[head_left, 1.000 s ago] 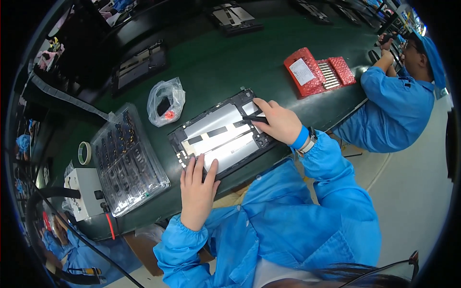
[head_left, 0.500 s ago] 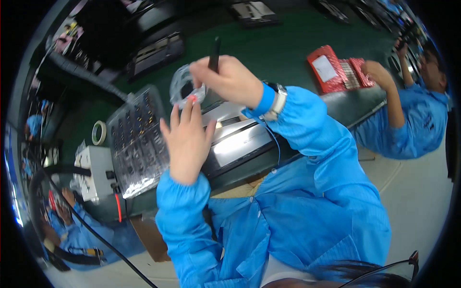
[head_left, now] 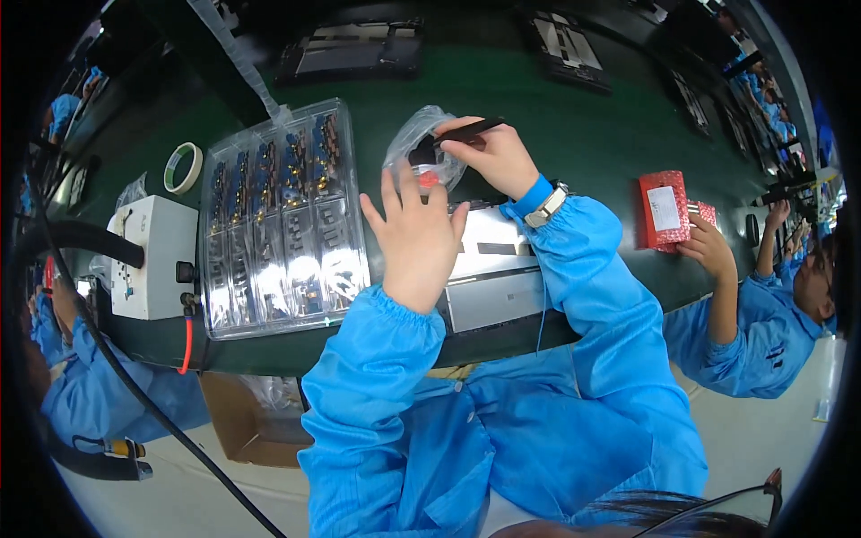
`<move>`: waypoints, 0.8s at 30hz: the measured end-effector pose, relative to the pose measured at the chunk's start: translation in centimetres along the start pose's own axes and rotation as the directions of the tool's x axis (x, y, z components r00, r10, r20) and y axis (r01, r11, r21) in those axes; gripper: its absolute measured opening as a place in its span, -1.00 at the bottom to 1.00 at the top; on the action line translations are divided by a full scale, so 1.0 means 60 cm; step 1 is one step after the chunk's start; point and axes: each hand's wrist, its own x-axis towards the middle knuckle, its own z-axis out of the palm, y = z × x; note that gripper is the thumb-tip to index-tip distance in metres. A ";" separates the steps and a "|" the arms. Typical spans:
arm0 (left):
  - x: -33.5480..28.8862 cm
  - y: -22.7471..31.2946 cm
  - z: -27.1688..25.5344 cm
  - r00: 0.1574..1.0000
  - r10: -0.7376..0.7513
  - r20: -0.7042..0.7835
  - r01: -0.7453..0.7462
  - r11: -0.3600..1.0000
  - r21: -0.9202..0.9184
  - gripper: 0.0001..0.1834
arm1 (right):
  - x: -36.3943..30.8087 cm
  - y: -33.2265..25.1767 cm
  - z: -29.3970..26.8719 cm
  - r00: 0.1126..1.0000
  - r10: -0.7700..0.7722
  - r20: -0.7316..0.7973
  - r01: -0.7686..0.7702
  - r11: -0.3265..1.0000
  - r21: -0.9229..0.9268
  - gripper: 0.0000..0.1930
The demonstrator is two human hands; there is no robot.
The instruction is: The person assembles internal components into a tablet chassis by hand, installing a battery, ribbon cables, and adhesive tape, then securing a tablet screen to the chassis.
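Note:
My right hand (head_left: 500,160) grips a slim black tool (head_left: 471,131), shaped like tweezers. Its fingertips are at the mouth of a crumpled clear plastic bag (head_left: 408,134). Dark pieces (head_left: 424,152) show inside the bag, and a small red patch (head_left: 429,179) lies at its near side. With fingers spread, my left hand (head_left: 414,242) rests palm down, its fingertips on the near edge of the bag. Under and beside my right wrist lies a flat silver and black device panel (head_left: 491,300), partly covered by my arm. A blue strap (head_left: 531,195) with a cord circles my right wrist.
To the left sits a clear compartment tray (head_left: 282,224) of small parts. Beyond it are a tape roll (head_left: 184,168) and a white box (head_left: 154,260) with a thick black hose. More panels (head_left: 359,49) lie at the back. At right, a co-worker's hand (head_left: 708,247) touches red bubble bags (head_left: 662,211).
The view has turned, so the bench sits differently in the picture. The black tool has tipped from upright to slanting right. My left hand still rests at the bag.

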 end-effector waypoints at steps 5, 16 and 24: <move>0.001 -0.002 -0.001 1.000 -0.007 -0.030 0.004 0.996 -0.094 -0.64 | 0.001 -0.001 0.011 0.997 0.021 -0.069 -0.030 0.992 -0.120 -0.80; 0.008 -0.001 0.005 0.995 0.007 -0.101 -0.029 0.977 -0.212 -0.70 | 0.010 -0.003 0.015 0.989 0.092 -0.111 -0.107 0.985 -0.132 -0.78; 0.010 -0.001 0.005 0.988 0.019 -0.151 -0.060 0.960 -0.273 -0.74 | 0.011 0.009 0.015 0.996 0.047 -0.081 -0.065 0.968 -0.242 -0.78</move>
